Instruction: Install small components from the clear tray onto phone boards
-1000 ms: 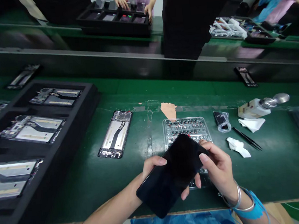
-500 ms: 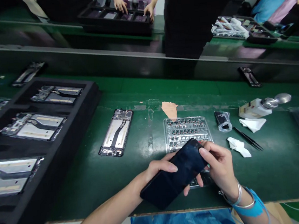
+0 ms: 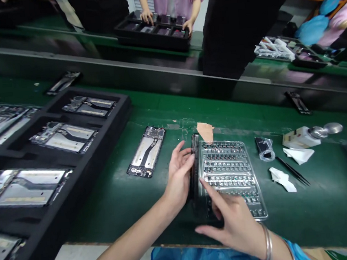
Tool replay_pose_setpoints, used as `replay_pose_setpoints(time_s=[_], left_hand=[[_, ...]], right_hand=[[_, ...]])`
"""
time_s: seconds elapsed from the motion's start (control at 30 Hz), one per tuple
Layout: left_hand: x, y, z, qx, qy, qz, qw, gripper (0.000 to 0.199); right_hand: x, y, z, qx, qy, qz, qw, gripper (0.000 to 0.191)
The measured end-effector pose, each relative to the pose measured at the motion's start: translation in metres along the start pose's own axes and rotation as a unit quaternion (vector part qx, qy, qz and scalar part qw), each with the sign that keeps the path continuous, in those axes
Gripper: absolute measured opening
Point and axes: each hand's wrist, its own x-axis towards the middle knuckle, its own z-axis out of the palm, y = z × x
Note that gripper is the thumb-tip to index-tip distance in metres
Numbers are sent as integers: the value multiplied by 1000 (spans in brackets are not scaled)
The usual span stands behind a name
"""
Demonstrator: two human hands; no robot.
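Observation:
A dark phone [image 3: 195,156] stands on its long edge, seen nearly side-on, with my left hand [image 3: 179,176] gripping it from the left. My right hand [image 3: 236,224] holds nothing; its thumb and index finger are spread, and the index fingertip meets the phone's side. Just right of the phone lies a clear plastic tray [image 3: 249,167] with rows of tiny electronic parts, partly covered by my right hand. Left of my hands, an opened phone body [image 3: 147,152] lies flat on the bench, its circuit board and black ribbon cable exposed.
A black foam tray [image 3: 101,141] of phone bodies fills the left. At right are a bagged dark part [image 3: 264,148], tweezers [image 3: 293,170], white tissues [image 3: 282,178] and a metal-topped bottle [image 3: 300,137]. Behind a low ledge, a person's hands [image 3: 147,17] rest at another tray.
The phone has turned from screen-up and slanted to upright on edge, and moved left off the parts tray. My right hand has let go of its top corner and dropped lower.

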Motion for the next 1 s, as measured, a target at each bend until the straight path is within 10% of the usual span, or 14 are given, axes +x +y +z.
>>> replay_pose_setpoints(time_s=[0.17, 0.3, 0.5, 0.63, 0.83, 1.0], left_hand=[[3, -5, 0, 66, -26, 87, 994, 62], [7, -8, -5, 172, -79, 101, 977, 63], [13, -11, -11, 476, -167, 169, 847, 56], [17, -17, -15, 527, -176, 163, 815, 46], [16, -20, -15, 503, -163, 164, 833, 48], [13, -19, -13, 465, -145, 172, 856, 46]], right_hand=[[17, 12, -9, 104, 34, 128, 986, 34], [59, 49, -46, 383, 103, 249, 884, 21], [148, 128, -70, 430, 208, 301, 825, 15], [176, 158, -86, 408, 233, 326, 820, 21], [121, 126, -82, 349, 185, 297, 869, 25], [59, 67, -43, 227, -29, 270, 935, 17]])
